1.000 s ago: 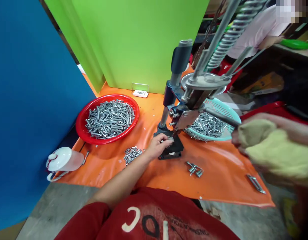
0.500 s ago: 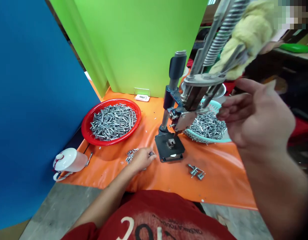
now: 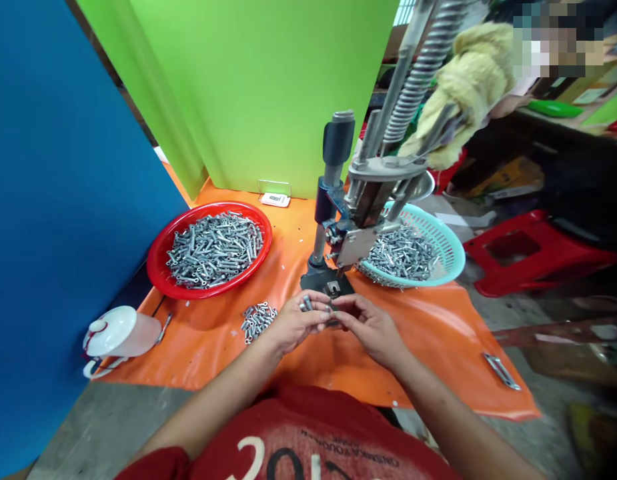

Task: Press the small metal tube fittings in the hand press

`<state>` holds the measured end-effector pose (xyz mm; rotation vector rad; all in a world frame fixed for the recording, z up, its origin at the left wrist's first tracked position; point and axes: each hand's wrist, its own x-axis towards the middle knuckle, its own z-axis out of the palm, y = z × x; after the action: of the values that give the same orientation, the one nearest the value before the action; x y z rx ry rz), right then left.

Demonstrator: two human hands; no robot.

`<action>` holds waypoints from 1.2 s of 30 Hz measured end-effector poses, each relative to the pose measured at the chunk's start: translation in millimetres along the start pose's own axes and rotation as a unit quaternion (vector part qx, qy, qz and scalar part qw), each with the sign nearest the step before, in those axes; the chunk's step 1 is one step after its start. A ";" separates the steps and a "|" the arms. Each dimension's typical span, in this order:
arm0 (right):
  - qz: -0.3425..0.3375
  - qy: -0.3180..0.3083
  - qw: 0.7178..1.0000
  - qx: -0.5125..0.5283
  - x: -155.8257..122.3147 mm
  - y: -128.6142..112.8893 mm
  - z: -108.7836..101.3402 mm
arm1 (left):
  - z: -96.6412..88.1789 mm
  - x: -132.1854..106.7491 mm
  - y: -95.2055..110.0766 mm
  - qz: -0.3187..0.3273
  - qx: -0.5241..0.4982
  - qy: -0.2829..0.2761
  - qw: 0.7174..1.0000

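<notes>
My left hand (image 3: 301, 320) is closed around small metal eye bolts (image 3: 307, 303), one showing between the fingers. My right hand (image 3: 368, 327) meets it fingertip to fingertip, pinching a small piece that the fingers mostly cover. Both hands are just in front of the base (image 3: 315, 280) of a hand press (image 3: 361, 213), with a small metal fixture (image 3: 333, 288) on it. Left of my left hand lies a small pile of eye bolts (image 3: 258, 321). The table spot under my right hand and forearm is hidden.
A red basin (image 3: 155, 267) of metal bolts stands left, a turquoise basket (image 3: 453, 250) of similar parts right. A white lidded jug (image 3: 123, 333) is at the left edge. Wrenches (image 3: 501, 371) lie at the right edge. A yellow cloth (image 3: 473, 73) wraps the press handle. Red stool (image 3: 518, 253) beyond.
My right hand has come down from beside the press handle to meet my left hand. My left hand has lifted from beside the small pile towards the press base. The view has shifted slightly.
</notes>
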<state>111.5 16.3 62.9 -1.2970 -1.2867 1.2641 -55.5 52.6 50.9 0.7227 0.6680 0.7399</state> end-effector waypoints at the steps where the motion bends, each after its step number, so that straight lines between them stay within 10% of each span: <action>1: 0.005 -0.001 1.000 -0.003 0.4 -0.1 -1.1 | -0.3 0.5 -0.8 0.001 -0.002 0.000 1.000; 23: 0.019 0.006 0.998 -0.057 16.0 20.3 -16.8 | 10.1 18.0 -15.6 0.033 0.123 0.083 0.988; 31: -0.200 0.101 0.954 -0.202 47.8 59.1 -22.5 | -1.5 52.0 -23.0 0.177 0.503 0.170 0.829; 36: -0.210 0.094 0.949 -0.216 57.9 60.9 -21.4 | -5.8 59.1 -20.4 0.192 0.568 0.139 0.788</action>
<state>134.9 71.2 -0.1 -1.3061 -1.6467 0.5640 -19.3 89.7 15.5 1.9326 1.2808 0.7802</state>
